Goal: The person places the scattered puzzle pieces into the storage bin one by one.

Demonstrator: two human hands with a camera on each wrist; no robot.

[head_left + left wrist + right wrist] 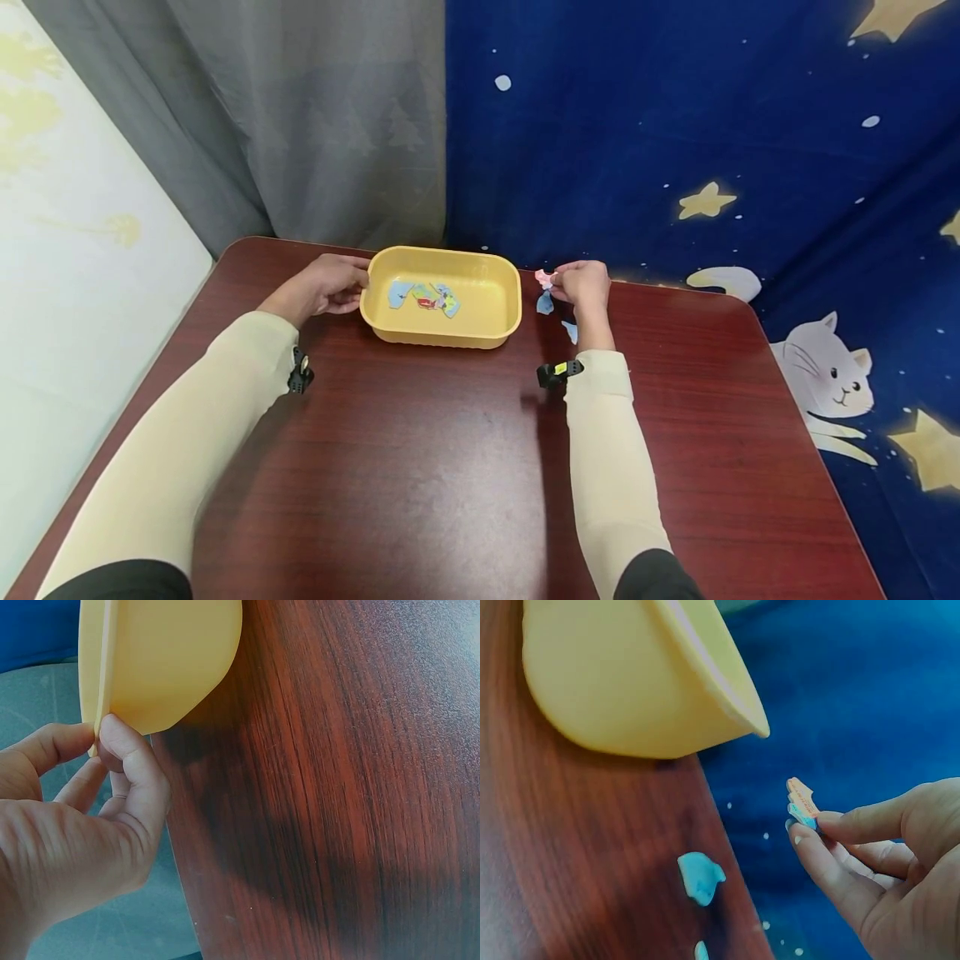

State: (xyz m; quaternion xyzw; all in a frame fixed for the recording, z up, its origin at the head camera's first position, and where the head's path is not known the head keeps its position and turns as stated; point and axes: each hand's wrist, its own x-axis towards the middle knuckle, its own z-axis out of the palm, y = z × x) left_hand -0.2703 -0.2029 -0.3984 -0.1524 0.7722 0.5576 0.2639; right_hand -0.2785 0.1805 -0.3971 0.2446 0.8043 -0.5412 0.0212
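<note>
Several thin, irregular pieces in blue, green and red [426, 303] lie on the floor of a yellow, rounded-rectangular plastic tub [483, 302]; they crowd together towards its left half, so we cannot count them surely. The tub sits near the far edge of a reddish-brown, wood-grained table [420, 450], and its right half shows bare bottom. We judge the work to be partway along: some pieces are in the tub, while three are outside it. One of these, a small pink piece with a bluish end [543, 278], is held beyond the tub's right side by our right hand [583, 282], its grip closed to a fingertip pinch. Near that hand, on the table, we see a light-blue, ragged-edged piece [545, 302] and a narrower pale-blue sliver [570, 331]. Our left hand [330, 282] has its grip closed on the tub's left rim, thumb and fingers pinching the edge.
</note>
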